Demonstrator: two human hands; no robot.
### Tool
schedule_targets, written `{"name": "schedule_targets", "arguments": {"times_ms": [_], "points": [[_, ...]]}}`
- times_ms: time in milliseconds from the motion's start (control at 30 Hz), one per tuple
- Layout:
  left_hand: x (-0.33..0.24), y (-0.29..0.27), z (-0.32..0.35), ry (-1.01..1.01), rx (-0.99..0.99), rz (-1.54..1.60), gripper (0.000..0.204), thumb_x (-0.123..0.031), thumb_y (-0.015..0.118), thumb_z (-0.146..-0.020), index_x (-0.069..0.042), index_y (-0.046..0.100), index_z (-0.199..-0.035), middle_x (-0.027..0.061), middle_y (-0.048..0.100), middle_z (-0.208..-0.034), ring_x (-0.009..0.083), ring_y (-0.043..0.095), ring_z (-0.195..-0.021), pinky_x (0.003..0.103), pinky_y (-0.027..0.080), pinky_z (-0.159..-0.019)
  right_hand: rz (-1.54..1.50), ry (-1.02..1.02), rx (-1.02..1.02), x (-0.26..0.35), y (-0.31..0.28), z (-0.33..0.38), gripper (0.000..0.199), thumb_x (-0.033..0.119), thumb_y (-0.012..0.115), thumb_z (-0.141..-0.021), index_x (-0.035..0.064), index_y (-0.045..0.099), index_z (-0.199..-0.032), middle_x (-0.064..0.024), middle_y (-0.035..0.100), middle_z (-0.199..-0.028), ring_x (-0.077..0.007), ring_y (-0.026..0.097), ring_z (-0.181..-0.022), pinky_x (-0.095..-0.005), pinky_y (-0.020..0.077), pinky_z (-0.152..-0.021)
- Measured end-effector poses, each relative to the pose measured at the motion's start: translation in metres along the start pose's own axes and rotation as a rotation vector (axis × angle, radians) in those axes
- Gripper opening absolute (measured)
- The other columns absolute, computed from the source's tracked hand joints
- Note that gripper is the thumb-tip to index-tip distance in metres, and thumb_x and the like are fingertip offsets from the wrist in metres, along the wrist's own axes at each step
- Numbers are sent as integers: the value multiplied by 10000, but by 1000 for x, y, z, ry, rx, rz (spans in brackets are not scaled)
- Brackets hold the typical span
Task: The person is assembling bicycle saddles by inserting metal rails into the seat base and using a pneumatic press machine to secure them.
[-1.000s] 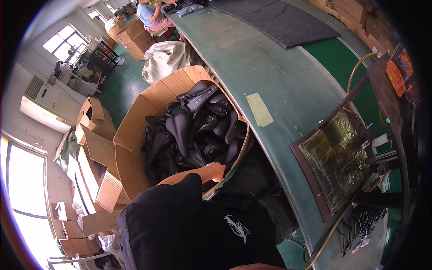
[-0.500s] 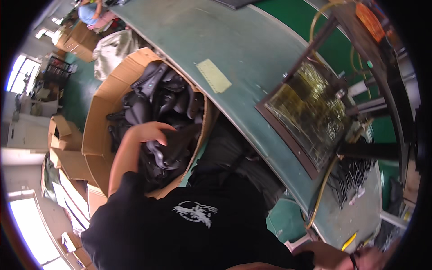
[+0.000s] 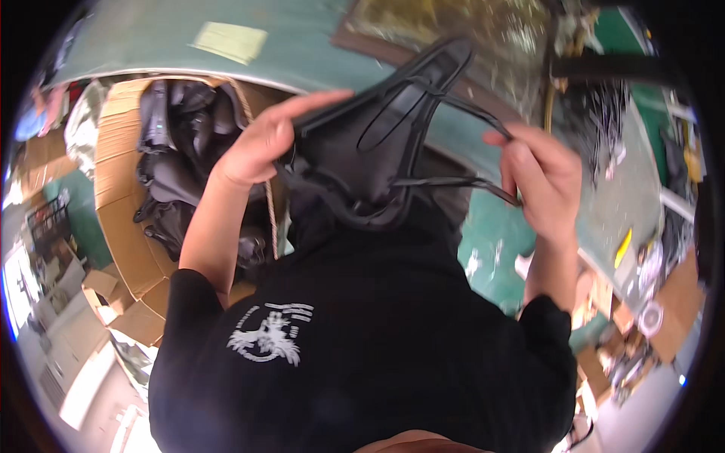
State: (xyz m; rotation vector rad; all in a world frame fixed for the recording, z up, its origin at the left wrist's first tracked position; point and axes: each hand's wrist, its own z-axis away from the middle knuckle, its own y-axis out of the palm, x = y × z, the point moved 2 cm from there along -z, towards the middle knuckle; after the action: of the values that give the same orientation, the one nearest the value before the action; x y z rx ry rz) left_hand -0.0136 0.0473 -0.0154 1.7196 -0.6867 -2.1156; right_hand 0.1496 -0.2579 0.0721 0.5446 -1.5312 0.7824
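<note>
A black bicycle saddle (image 3: 325, 155) is held up in front of my body, its hollow underside showing and its narrow nose pointing up and right. My left hand (image 3: 260, 143) grips it along its left edge, thumb and fingers on the rim. From the right, my right hand (image 3: 540, 174) closes on the bent end of a black saddle rail (image 3: 457, 183). The rail's two rods reach over to the saddle's underside, one near the nose and one near the wide rear. Whether the rods are seated in the saddle I cannot tell.
Left of me stands an open cardboard box (image 3: 117, 177) with several more black saddles (image 3: 170, 177). Beyond is a green-topped table (image 3: 302, 38) with a pale paper sheet (image 3: 230, 41) and a framed, film-covered plate (image 3: 483, 26). Thin black rods (image 3: 600, 124) lie bundled at right, near a yellow tool (image 3: 623, 248).
My left hand has come out of the box with a saddle and moved right. My right hand has risen from the lower right with the rail, meeting the saddle. The view has turned.
</note>
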Motion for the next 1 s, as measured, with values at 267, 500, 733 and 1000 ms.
{"name": "schedule_targets", "arguments": {"times_ms": [267, 500, 733, 1000], "points": [[40, 40, -21, -71, 26, 49, 723, -256, 635, -927, 87, 470, -1542, 210, 623, -1455, 260, 619, -1336, 357, 468, -1134, 429, -151, 192, -10, -10, 32, 174, 27, 791, -923, 2, 791, -1094, -64, 664, -723, -140, 607, -603, -282, 449, -537], [40, 47, -30, -84, 63, -40, 754, -305, 660, -900, 90, 498, -1521, 219, 633, -1441, 268, 631, -1320, 358, 459, -1145, 507, -228, 219, -23, -6, 32, 172, 53, 832, -880, 19, 794, -1044, -70, 652, -702, -197, 605, -568, -316, 450, -502], [52, 53, -27, -102, 33, -38, 707, -290, 666, -907, 81, 540, -1495, 214, 647, -1426, 269, 627, -1320, 357, 450, -1152, 646, -505, 336, -18, 2, 21, 226, 163, 885, -780, 83, 774, -960, -18, 479, -632, -213, 507, -506, -350, 388, -459], [53, 59, -36, -141, 118, -57, 603, -231, 649, -936, 66, 589, -1457, 191, 680, -1375, 242, 646, -1271, 341, 479, -1107, 594, -579, 324, -28, 19, 13, 254, 183, 883, -765, 51, 768, -950, -21, 501, -647, -208, 497, -507, -347, 360, -471]]}}
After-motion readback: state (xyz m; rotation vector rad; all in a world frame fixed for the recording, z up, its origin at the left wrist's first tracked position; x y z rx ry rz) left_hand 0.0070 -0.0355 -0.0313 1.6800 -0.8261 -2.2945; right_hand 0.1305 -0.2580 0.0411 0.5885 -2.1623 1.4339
